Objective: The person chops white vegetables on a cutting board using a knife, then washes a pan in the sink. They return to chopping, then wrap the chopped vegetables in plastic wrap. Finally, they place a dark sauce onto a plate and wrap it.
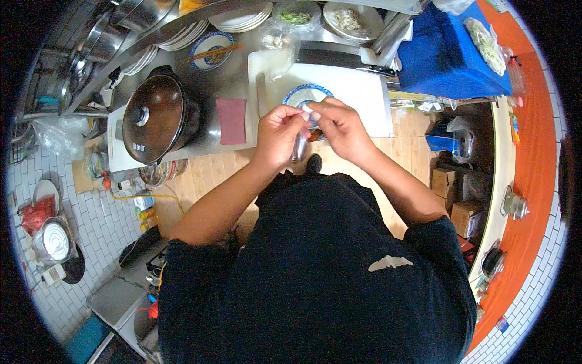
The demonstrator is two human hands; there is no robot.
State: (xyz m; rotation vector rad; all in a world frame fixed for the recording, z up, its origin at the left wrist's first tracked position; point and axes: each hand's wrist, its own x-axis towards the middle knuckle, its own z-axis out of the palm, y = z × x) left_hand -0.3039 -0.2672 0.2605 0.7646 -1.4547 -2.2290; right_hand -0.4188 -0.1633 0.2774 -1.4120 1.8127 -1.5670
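Above the front edge of a white cutting board [359, 104], my left hand [283, 132] and my right hand [342, 127] meet at the fingertips. Both pinch a small white piece [307, 108] that looks like a garlic clove; fingers partly cover it. Behind and below the fingers is a bowl with a blue-patterned rim [305, 87], its inside partly hidden. Below my left fingers a shiny, see-through or metallic object [298, 149] shows; I cannot tell what it is.
A kitchen knife [377, 70] and a black-bladed cleaver [325, 57] lie at the board's back. To the left are a folded maroon cloth [232, 121] and a lidded dark pot [152, 119]. Chopsticks rest across a patterned bowl [211, 53]. A blue bin [448, 54] stands right.
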